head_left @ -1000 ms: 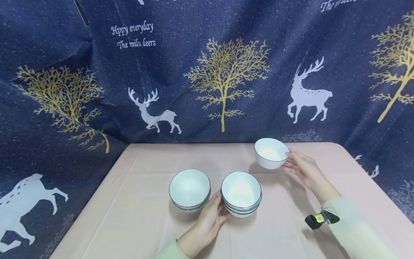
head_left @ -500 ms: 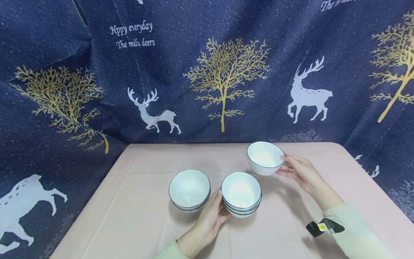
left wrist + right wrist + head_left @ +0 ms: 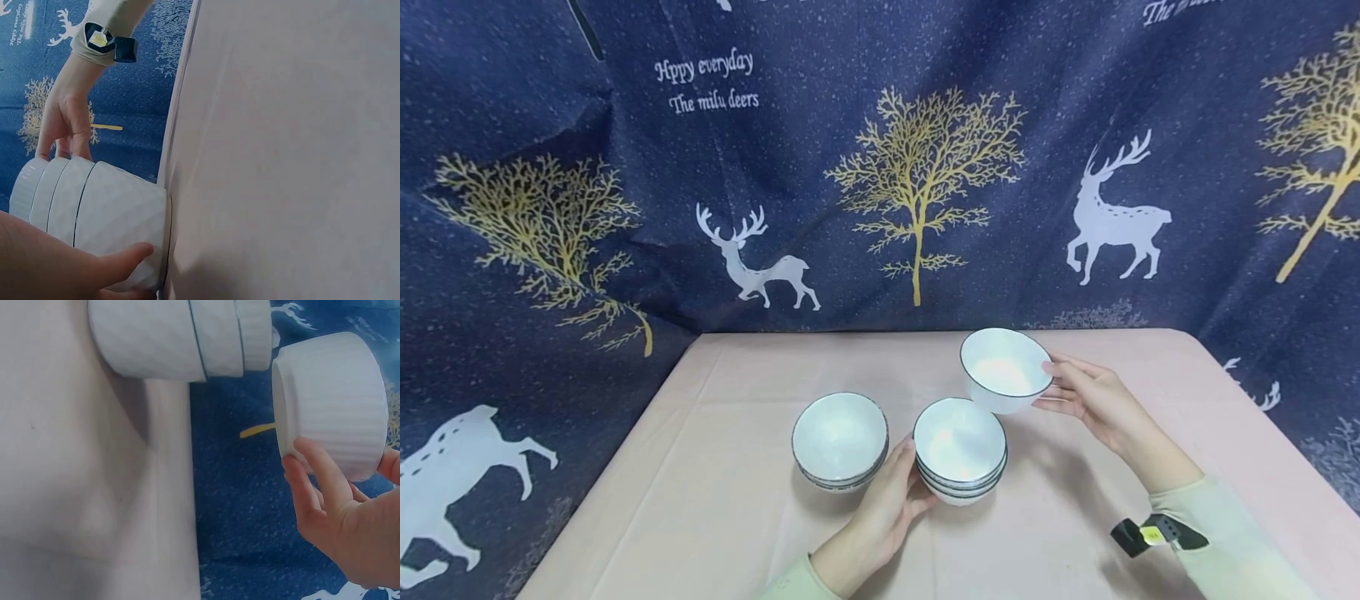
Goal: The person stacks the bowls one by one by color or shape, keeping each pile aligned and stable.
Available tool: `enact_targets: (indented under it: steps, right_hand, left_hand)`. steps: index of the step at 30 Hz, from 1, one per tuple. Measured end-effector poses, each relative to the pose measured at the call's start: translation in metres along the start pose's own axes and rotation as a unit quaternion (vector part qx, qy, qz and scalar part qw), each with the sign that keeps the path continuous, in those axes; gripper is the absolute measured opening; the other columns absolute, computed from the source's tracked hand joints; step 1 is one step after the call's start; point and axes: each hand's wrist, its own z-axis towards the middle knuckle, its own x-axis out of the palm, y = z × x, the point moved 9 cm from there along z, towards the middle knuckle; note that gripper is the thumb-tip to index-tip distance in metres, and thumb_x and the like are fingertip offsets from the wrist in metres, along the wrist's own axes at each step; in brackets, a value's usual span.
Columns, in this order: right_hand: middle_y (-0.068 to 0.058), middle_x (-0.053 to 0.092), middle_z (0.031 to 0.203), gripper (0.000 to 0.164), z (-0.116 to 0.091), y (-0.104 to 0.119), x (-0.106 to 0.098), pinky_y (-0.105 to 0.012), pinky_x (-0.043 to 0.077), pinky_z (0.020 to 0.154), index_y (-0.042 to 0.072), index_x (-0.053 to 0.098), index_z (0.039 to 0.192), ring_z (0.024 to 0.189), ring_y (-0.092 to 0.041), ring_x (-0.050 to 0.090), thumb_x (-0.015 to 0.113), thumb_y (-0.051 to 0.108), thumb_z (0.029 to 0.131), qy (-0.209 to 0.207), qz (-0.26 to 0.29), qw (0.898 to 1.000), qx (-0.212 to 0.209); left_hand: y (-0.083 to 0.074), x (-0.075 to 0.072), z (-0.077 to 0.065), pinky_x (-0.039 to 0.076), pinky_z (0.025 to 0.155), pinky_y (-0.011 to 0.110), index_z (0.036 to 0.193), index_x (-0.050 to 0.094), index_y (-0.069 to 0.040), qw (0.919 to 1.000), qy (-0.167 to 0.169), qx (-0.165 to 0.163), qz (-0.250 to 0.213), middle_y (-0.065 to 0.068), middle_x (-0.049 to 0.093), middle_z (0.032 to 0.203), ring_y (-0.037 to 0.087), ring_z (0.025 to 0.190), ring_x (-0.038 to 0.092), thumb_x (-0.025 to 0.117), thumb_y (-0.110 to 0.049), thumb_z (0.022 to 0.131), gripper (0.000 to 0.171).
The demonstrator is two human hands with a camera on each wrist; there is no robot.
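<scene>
In the head view, a white bowl (image 3: 1004,362) with a dark rim is held tilted in the air by my right hand (image 3: 1097,402), thumb at the rim and fingers underneath. The right wrist view shows the bowl's ribbed outside (image 3: 337,403) and fingertips (image 3: 306,450) at its foot. Just below and left of it stands a stack of similar white bowls (image 3: 960,446) on the table. My left hand (image 3: 880,504) holds that stack around its left side. Faceted bowl walls (image 3: 122,212) show beside the left hand (image 3: 69,259) in the left wrist view.
A second stack of bowls (image 3: 840,437) with speckled dark rims stands left of my left hand. Pale pink cloth covers the table (image 3: 715,475). Behind it hangs a dark blue curtain (image 3: 850,50) with deer and trees.
My right hand has carried its bowl left and nearer, from the back right to beside the right-hand stack, where it overlaps the stack's rim in the head view. The left hand has stayed put.
</scene>
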Motion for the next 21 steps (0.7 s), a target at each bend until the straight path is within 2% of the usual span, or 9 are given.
enact_targets:
  steps: [9, 21]
  right_hand:
    - [0.001, 0.063, 0.103, 0.066, -0.005, 0.010, 0.014, -0.037, 0.057, 0.085, -0.017, 0.014, 0.145, 0.090, -0.015, 0.069, 0.052, 0.009, 0.098, 0.019, 0.001, 1.000, -0.005]
    - [-0.001, 0.068, 0.098, 0.063, -0.009, 0.014, 0.032, -0.036, 0.058, 0.082, -0.016, 0.019, 0.145, 0.088, -0.016, 0.069, 0.053, 0.010, 0.098, 0.040, -0.011, 0.999, -0.003]
  left_hand:
    - [-0.001, -0.001, -0.001, 0.034, 0.106, 0.061, 0.153, 0.014, -0.005, 1.0000, 0.002, 0.004, 0.002, 0.024, 0.016, 0.156, 0.040, 0.143, 0.015, 0.034, -0.043, 0.103, 0.067]
    - [-0.001, -0.001, 0.000, 0.033, 0.106, 0.063, 0.153, 0.015, -0.005, 1.0000, 0.004, 0.009, 0.003, 0.024, 0.019, 0.156, 0.040, 0.144, 0.016, 0.035, -0.043, 0.103, 0.066]
